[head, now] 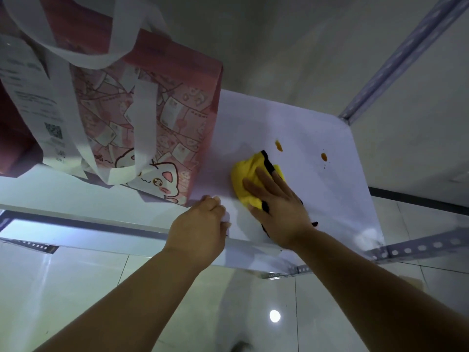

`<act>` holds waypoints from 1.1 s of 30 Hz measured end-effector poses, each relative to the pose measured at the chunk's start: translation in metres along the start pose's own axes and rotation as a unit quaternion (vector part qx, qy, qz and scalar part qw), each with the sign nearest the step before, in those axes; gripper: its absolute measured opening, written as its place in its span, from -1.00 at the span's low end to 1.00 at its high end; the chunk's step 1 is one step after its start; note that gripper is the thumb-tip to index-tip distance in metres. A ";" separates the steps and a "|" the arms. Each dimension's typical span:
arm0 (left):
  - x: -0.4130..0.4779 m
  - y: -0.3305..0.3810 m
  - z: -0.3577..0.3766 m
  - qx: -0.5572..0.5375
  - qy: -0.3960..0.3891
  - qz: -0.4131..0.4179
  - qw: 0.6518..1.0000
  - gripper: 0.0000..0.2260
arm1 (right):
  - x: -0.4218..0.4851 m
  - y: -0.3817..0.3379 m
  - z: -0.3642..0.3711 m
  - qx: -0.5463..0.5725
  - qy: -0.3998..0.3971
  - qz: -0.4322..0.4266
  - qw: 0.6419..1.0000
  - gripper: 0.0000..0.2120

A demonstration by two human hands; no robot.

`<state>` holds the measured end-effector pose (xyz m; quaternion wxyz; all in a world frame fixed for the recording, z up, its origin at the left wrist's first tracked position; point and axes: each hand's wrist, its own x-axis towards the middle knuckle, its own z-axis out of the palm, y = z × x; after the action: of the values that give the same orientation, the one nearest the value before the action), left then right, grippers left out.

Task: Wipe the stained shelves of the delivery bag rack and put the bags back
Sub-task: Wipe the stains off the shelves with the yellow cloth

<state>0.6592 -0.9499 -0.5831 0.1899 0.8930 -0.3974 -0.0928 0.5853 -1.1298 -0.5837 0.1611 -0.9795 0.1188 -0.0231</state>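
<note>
A white shelf (317,189) of the rack fills the middle of the head view. On its right part lie two orange stains, one (279,146) just beyond the cloth and one (324,157) further right. My right hand (276,207) presses flat on a yellow cloth (247,174) with black edging, on the shelf. My left hand (200,227) grips the shelf's front edge, fingers curled over it. A pink delivery bag (157,123) with cartoon cats and white handles stands on the shelf's left part, right beside the cloth.
A second, dark red bag (12,138) stands at the far left with a white receipt (33,97) hanging over it. Perforated metal uprights (406,54) and a rail (421,248) frame the shelf's right side. Glossy floor tiles (76,288) lie below.
</note>
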 end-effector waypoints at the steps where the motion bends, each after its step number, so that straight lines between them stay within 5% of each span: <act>1: 0.001 0.000 -0.001 0.012 -0.004 0.000 1.000 -0.68 | -0.010 0.010 -0.004 0.008 0.007 0.000 1.000 -0.55; 8: 0.014 0.025 -0.016 0.166 -0.042 -0.026 0.985 -0.83 | -0.027 0.083 -0.026 -0.020 0.031 0.193 0.980 -0.52; 18: 0.050 0.037 0.002 0.079 0.032 0.006 0.996 -0.67 | 0.049 0.126 -0.049 -0.011 0.052 0.361 0.931 -0.49; 21: 0.053 0.034 0.007 0.093 0.037 0.011 0.995 -0.69 | 0.059 0.115 -0.046 -0.020 0.034 0.344 0.938 -0.47; 26: 0.053 0.035 0.012 0.077 0.042 -0.016 0.996 -0.67 | 0.034 0.086 -0.031 -0.008 0.031 0.158 0.987 -0.51; 33: 0.051 0.030 0.019 0.033 0.066 -0.042 0.996 -0.63 | 0.012 0.118 -0.042 0.015 0.088 0.247 0.965 -0.53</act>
<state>0.6675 -1.0112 -0.5885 0.1822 0.9189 -0.3486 -0.0283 0.5666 -1.2539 -0.5821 0.1652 -0.9113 0.3705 -0.0700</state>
